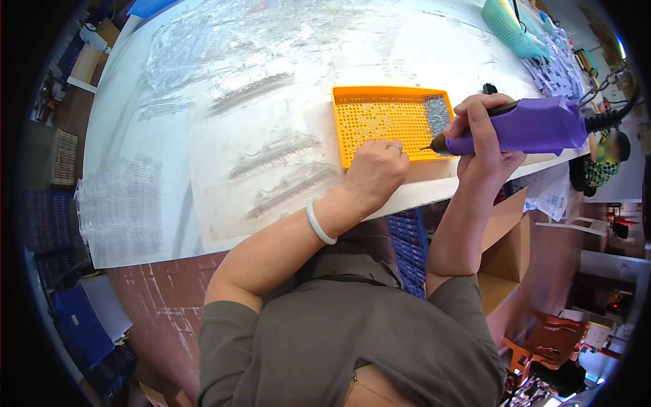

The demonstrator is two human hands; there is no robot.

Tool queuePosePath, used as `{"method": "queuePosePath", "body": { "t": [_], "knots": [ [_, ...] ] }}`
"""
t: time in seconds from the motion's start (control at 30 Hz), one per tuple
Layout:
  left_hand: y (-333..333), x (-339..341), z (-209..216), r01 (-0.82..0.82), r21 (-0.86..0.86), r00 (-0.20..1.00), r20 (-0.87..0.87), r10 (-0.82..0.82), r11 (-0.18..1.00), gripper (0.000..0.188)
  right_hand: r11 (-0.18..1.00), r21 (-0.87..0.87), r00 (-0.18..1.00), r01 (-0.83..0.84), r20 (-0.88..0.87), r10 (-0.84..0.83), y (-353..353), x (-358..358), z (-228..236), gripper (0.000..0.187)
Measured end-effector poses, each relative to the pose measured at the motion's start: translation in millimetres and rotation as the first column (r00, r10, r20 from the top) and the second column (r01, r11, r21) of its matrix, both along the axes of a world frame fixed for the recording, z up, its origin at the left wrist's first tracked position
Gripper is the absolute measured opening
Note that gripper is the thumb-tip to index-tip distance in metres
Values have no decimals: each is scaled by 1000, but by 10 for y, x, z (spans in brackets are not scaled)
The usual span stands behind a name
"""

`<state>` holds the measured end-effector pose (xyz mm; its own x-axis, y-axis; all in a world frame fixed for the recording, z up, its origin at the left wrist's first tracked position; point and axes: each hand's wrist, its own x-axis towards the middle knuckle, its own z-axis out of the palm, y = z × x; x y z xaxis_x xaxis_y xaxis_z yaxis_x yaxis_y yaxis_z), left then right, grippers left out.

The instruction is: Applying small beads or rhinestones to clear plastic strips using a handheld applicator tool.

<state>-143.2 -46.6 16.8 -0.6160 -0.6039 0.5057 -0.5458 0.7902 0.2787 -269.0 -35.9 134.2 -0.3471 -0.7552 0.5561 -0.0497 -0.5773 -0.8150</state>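
Note:
My right hand (483, 132) grips a purple electric screwdriver (529, 127) with a black nose. The thin bit points left, just beside my left hand (380, 168). That hand wears a ring and a white bangle (319, 222), and its fingers curl down over the near edge of an orange-yellow tray (342, 122). Whatever those fingers hold is hidden. Rows of small holes cover the tray's floor, some with tiny silvery pieces in them. Small grey metal screws (437, 114) are heaped at its right end.
Clear plastic strips lie across the white table (312, 74), with a dense stack of clear plastic pieces (122, 207) at its left. A teal basket (508, 30) stands far right beside white parts (559, 64). The screwdriver's black cable (614, 117) runs off right. A cardboard box (505, 264) stands below the table.

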Motion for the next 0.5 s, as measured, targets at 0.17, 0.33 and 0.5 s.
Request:
{"method": "queuePosePath", "body": {
  "t": [0.17,0.33,0.5],
  "knots": [
    [77,231,304,52,109,997,-69,-45,993,5,999,22,999,-39,12,38,-113,28,-110,2],
    [395,1109,564,133,276,986,-131,-100,952,24,996,5,995,-90,-35,90,-155,8,-234,0],
    [742,1506,161,106,252,994,-27,-103,962,34,992,22,992,-126,-2,126,-190,84,-324,1]
  ]
}}
